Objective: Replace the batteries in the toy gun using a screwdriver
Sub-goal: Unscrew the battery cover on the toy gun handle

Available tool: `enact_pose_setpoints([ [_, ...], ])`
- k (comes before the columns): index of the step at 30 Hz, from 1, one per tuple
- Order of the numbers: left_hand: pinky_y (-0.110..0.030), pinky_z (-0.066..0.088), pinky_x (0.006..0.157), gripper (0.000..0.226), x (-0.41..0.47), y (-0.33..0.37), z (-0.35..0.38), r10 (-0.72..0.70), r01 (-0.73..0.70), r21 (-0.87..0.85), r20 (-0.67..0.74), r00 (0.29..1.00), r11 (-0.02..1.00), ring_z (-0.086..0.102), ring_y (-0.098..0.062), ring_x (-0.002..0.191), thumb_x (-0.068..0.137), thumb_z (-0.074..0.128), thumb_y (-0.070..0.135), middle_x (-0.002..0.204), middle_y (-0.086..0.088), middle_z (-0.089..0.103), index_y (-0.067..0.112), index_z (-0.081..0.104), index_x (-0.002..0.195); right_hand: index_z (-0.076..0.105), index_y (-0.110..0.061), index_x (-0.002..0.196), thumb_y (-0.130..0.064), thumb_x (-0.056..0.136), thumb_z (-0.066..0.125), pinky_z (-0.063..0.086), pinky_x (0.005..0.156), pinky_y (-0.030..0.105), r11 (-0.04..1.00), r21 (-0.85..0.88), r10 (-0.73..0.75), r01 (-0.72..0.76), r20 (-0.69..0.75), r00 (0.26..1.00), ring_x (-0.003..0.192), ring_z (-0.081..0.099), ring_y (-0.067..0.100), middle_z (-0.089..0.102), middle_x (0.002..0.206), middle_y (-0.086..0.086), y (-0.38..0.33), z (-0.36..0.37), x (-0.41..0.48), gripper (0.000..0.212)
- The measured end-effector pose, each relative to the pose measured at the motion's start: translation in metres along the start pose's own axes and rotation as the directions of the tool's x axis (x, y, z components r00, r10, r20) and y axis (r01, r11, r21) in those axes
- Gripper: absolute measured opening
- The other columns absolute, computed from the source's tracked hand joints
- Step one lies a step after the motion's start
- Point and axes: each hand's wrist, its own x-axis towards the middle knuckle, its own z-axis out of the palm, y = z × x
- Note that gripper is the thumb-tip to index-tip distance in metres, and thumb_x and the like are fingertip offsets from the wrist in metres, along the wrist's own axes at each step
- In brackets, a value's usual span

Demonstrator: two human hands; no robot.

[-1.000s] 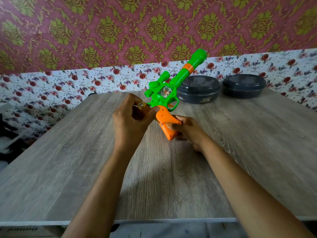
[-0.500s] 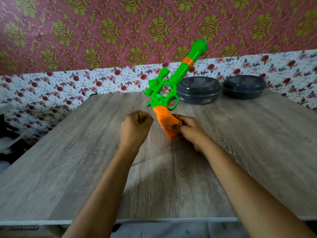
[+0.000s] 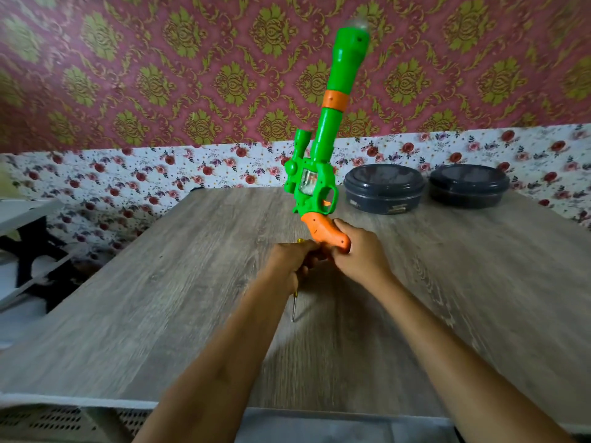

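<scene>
We hold the toy gun (image 3: 323,174) near the middle of the frame, standing almost upright. Its long axis runs from the orange grip (image 3: 323,231) at centre up to the green barrel near the top edge, leaning slightly right. Our right hand (image 3: 361,257) wraps its fingers round the butt of the grip from the right and carries the gun above the table (image 3: 160,282).

Just left of the grip, our left hand (image 3: 287,262) is curled round the screwdriver (image 3: 295,306). The yellow handle end peeks out above the fist, and the thin shaft points down toward the lower edge of the frame, away from the gun. The left hand is the nearer one to the grip, and we cannot tell whether it touches it.

We judge that the tip must swing round and up before it can meet any screw on the grip. No screw or battery cover shows from here.

Two dark round tubs (image 3: 383,190) sit at the table's far right, well apart from the hands.
</scene>
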Motion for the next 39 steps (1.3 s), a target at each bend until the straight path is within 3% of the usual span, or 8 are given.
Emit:
enact_pose_setpoints([
  [7, -0.009, 0.024, 0.027, 0.026, 0.010, 0.003, 0.003, -0.082, 0.083, -0.087, 0.018, 0.996, 0.993, 0.040, 0.000, 0.023, 0.094, 0.052, 0.012, 0.035, 0.004, 0.056, 0.008, 0.055, 0.069, 0.034, -0.018, 0.142, -0.023, 0.084, 0.057, 0.047, 0.087, 0.034, 0.944, -0.307, -0.123, 0.123, 0.018, 0.992, 0.108, 0.059, 0.028, 0.059, 0.123, 0.010, -0.009, -0.005, 0.004, 0.063],
  [12, -0.008, 0.022, 0.027, 0.028, 0.017, 0.007, -0.004, -0.167, 0.183, -0.125, 0.132, 0.977, 0.975, 0.038, -0.001, 0.023, 0.096, 0.049, 0.016, 0.037, 0.003, 0.055, 0.010, 0.054, 0.070, 0.028, -0.017, 0.144, -0.024, 0.087, 0.052, 0.045, 0.088, 0.034, 0.893, -0.407, -0.191, 0.193, 0.046, 0.980, 0.110, 0.057, 0.028, 0.053, 0.130, 0.010, -0.018, -0.008, 0.006, 0.063],
  [17, -0.008, 0.022, 0.031, 0.034, 0.023, 0.006, -0.012, -0.188, 0.227, -0.184, 0.207, 0.960, 0.956, 0.034, -0.001, 0.029, 0.097, 0.047, 0.030, 0.040, 0.003, 0.051, 0.012, 0.054, 0.068, 0.028, -0.017, 0.144, -0.026, 0.089, 0.050, 0.045, 0.087, 0.034, 0.894, -0.399, -0.200, 0.201, 0.045, 0.979, 0.111, 0.056, 0.028, 0.054, 0.129, 0.011, -0.029, -0.012, 0.012, 0.060],
  [22, -0.009, 0.022, 0.030, 0.032, 0.023, 0.002, -0.009, -0.144, 0.193, -0.249, 0.201, 0.969, 0.949, 0.032, -0.001, 0.027, 0.098, 0.046, 0.028, 0.039, 0.004, 0.050, 0.014, 0.052, 0.071, 0.027, -0.018, 0.145, -0.026, 0.089, 0.051, 0.045, 0.088, 0.035, 0.898, -0.391, -0.192, 0.199, 0.056, 0.980, 0.112, 0.057, 0.027, 0.053, 0.131, 0.011, -0.030, -0.010, 0.009, 0.062],
  [30, -0.010, 0.022, 0.036, 0.037, 0.030, 0.000, -0.010, -0.152, 0.196, -0.226, 0.198, 0.968, 0.954, 0.029, -0.003, 0.052, 0.096, 0.046, 0.038, 0.045, 0.005, 0.050, 0.015, 0.055, 0.068, 0.029, -0.016, 0.144, -0.026, 0.089, 0.052, 0.044, 0.090, 0.035, 0.925, -0.341, -0.168, 0.167, 0.028, 0.985, 0.112, 0.057, 0.027, 0.055, 0.129, 0.011, -0.027, -0.008, 0.009, 0.061],
  [39, -0.010, 0.021, 0.034, 0.030, 0.034, 0.001, -0.009, -0.146, 0.180, -0.162, 0.202, 0.968, 0.970, 0.029, -0.003, 0.040, 0.095, 0.049, 0.028, 0.046, 0.004, 0.050, 0.013, 0.055, 0.070, 0.031, -0.017, 0.144, -0.026, 0.088, 0.054, 0.045, 0.091, 0.035, 0.952, -0.280, -0.128, 0.123, 0.000, 0.992, 0.113, 0.057, 0.027, 0.057, 0.127, 0.010, -0.018, -0.004, 0.008, 0.061],
])
